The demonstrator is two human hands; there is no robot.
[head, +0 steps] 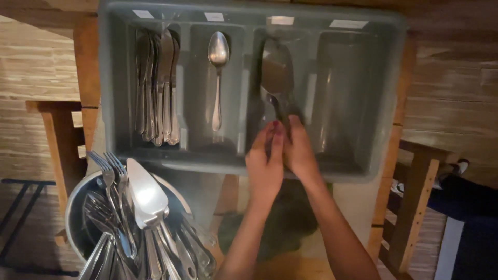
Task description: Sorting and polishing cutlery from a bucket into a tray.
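Note:
A grey plastic cutlery tray (363, 166) with four compartments lies ahead. My left hand (265, 166) and my right hand (300, 150) meet over its third compartment, both gripping the handles of a bunch of large spoons (276, 70) that lie in there. The first compartment holds several knives (158, 88). A single spoon (218, 78) lies in the second. The fourth compartment looks bare.
A steel bowl (75, 207) at the lower left is full of forks (111, 186), a cake server (145, 194) and other cutlery. Wooden chairs or stools stand at the left (59, 140) and right (415, 197). A shoe (456, 167) shows at the right edge.

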